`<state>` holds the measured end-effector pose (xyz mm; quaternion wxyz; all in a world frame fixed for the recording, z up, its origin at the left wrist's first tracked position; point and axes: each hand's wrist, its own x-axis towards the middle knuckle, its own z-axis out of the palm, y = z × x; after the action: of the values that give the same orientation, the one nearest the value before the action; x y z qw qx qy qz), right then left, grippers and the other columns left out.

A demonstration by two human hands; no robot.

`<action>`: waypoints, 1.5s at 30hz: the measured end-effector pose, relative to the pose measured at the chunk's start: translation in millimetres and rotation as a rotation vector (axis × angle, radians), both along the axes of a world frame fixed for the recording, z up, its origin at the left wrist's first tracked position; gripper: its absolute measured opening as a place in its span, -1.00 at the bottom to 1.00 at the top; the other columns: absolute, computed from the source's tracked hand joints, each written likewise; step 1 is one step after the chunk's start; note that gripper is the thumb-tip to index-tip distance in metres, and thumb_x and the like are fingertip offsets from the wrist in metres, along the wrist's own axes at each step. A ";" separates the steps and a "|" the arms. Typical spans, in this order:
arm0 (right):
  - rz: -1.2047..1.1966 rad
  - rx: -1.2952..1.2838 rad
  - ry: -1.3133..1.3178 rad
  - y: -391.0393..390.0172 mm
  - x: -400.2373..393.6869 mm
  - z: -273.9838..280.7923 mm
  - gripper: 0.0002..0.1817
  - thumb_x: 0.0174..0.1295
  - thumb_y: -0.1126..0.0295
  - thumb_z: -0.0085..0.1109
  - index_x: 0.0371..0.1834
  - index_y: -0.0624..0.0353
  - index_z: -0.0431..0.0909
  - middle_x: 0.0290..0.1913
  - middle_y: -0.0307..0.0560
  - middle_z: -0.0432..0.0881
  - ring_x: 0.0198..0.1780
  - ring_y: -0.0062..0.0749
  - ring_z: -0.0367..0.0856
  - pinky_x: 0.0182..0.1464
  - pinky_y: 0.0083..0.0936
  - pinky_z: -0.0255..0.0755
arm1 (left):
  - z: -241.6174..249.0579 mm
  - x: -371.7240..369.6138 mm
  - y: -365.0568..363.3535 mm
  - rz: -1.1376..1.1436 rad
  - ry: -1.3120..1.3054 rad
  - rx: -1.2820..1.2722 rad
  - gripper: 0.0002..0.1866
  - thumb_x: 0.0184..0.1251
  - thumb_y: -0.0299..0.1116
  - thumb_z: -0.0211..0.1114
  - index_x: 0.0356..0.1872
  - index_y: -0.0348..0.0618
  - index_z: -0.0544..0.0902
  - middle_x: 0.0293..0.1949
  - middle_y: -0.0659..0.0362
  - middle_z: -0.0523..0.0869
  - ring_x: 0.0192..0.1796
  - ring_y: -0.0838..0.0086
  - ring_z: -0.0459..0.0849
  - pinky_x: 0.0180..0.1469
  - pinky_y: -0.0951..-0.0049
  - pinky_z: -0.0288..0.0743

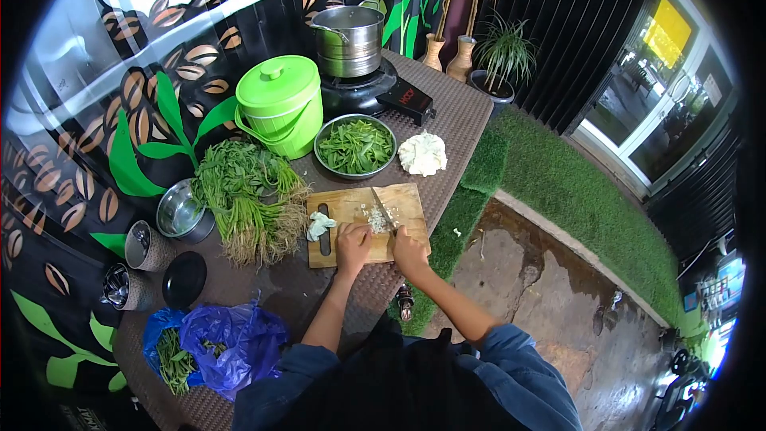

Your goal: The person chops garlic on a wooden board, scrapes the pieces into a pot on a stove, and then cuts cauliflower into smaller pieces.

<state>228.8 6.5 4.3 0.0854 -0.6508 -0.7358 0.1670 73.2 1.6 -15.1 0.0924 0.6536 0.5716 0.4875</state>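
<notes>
On the wooden cutting board (339, 201) lies a small heap of chopped white pieces (375, 218). My right hand (410, 249) is closed around the handle of a knife (383, 206), whose blade points away from me over the pieces. My left hand (353, 245) rests on the board just left of the pieces, its fingers bent together; whether anything is under them is hidden. A crumpled white piece (321, 226) sits by the board's handle slot. Beyond the board are a metal bowl of cut green leaves (355, 147) and a white bundle (423, 153).
Rooted greens (251, 199), a metal bowl (185, 211), two cups and a black lid (184, 279) stand left. Blue plastic bags (231, 343) lie near the front. A green lidded bucket (283, 104) and a pot (349, 44) on a stove (355, 94) are at the back.
</notes>
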 end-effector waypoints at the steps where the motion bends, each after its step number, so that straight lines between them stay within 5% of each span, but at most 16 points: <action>1: -0.001 -0.002 -0.004 -0.4 -2.6 2.0 -0.67 0.33 0.22 -0.03 -0.09 0.30 0.29 -0.34 0.31 0.66 -0.24 0.17 0.69 -0.22 -0.11 0.59 | -0.6 0.6 -1.5 0.002 -0.003 -0.002 -0.89 0.11 -0.50 0.34 -0.32 -0.22 0.73 -0.28 0.09 0.72 -0.15 0.15 0.58 -0.07 0.25 0.49; 14: -0.037 0.059 -0.070 -8.0 -23.6 -1.7 -0.73 0.31 0.30 -0.05 -0.09 0.29 0.30 -0.37 0.17 0.69 -0.36 0.04 0.72 -0.40 -0.20 0.61 | -12.5 -1.0 -0.6 0.006 -0.193 -0.069 -0.78 0.11 -0.56 0.32 -0.19 -0.25 0.72 -0.22 -0.02 0.75 -0.30 0.27 0.75 -0.27 0.41 0.59; 18: 0.000 0.005 0.056 -1.8 -14.4 31.4 -0.74 0.33 0.30 -0.10 -0.10 0.29 0.30 -0.35 0.24 0.68 -0.23 0.15 0.70 -0.21 -0.09 0.59 | -16.7 -1.1 1.8 -0.027 -0.259 -0.026 -0.79 0.09 -0.57 0.33 -0.20 -0.27 0.72 -0.22 0.01 0.75 -0.32 0.27 0.75 -0.28 0.42 0.59; 21: 0.004 -0.080 0.051 -12.0 -17.6 28.2 -0.73 0.33 0.29 -0.11 -0.10 0.31 0.31 -0.30 0.30 0.66 -0.16 0.20 0.68 -0.13 -0.04 0.56 | -18.3 -1.8 -0.2 -0.025 -0.317 -0.095 -0.79 0.07 -0.55 0.37 -0.22 -0.25 0.72 -0.20 0.05 0.75 -0.22 0.27 0.72 -0.16 0.39 0.59; 23: -0.122 -0.075 0.090 -20.8 -26.3 11.3 -0.69 0.34 0.26 -0.09 -0.08 0.34 0.30 -0.27 0.34 0.65 -0.17 0.20 0.67 -0.13 -0.04 0.56 | -6.8 -0.7 -1.4 0.033 0.014 0.079 -0.80 0.06 -0.50 0.41 -0.24 -0.23 0.74 -0.20 0.10 0.74 -0.07 0.25 0.64 -0.01 0.35 0.53; 26: -0.107 -0.103 0.072 -25.8 -27.8 15.0 -0.65 0.35 0.23 -0.07 -0.06 0.35 0.30 -0.26 0.37 0.64 -0.17 0.23 0.66 -0.12 -0.02 0.55 | -4.9 0.9 -0.1 0.062 -0.027 0.011 -0.80 0.05 -0.44 0.45 -0.26 -0.20 0.75 -0.23 0.13 0.73 0.01 0.23 0.54 0.08 0.31 0.45; 36: -0.030 -0.066 0.079 -23.4 -11.7 15.5 -0.67 0.35 0.26 -0.07 -0.07 0.35 0.30 -0.27 0.36 0.64 -0.17 0.23 0.66 -0.13 -0.03 0.55 | -0.4 9.5 14.2 0.152 -0.121 -0.167 -0.85 -0.05 -0.35 0.51 -0.39 -0.04 0.80 -0.29 0.23 0.76 -0.12 0.30 0.55 0.08 0.37 0.34; 38: -0.021 0.022 -0.064 -22.6 -16.6 -2.8 -0.69 0.31 0.28 -0.06 -0.08 0.35 0.32 -0.34 0.24 0.68 -0.27 0.04 0.72 -0.24 -0.20 0.62 | -4.6 7.1 14.2 0.133 -0.070 -0.105 -0.87 -0.05 -0.35 0.50 -0.42 -0.07 0.80 -0.31 0.23 0.77 -0.12 0.30 0.56 0.06 0.36 0.35; 45: 0.016 -0.012 0.088 1.4 -15.1 22.1 -0.65 0.31 0.26 -0.08 -0.06 0.38 0.34 -0.31 0.30 0.67 -0.20 0.14 0.70 -0.13 -0.06 0.57 | -7.6 4.2 11.7 0.102 -0.154 -0.068 -0.89 -0.01 -0.38 0.47 -0.42 -0.11 0.78 -0.32 0.20 0.76 -0.11 0.27 0.55 0.01 0.34 0.42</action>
<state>213.7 7.9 26.4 0.1126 -0.6373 -0.7355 0.2006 77.4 13.2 -22.7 0.1334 0.5808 0.6115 0.5206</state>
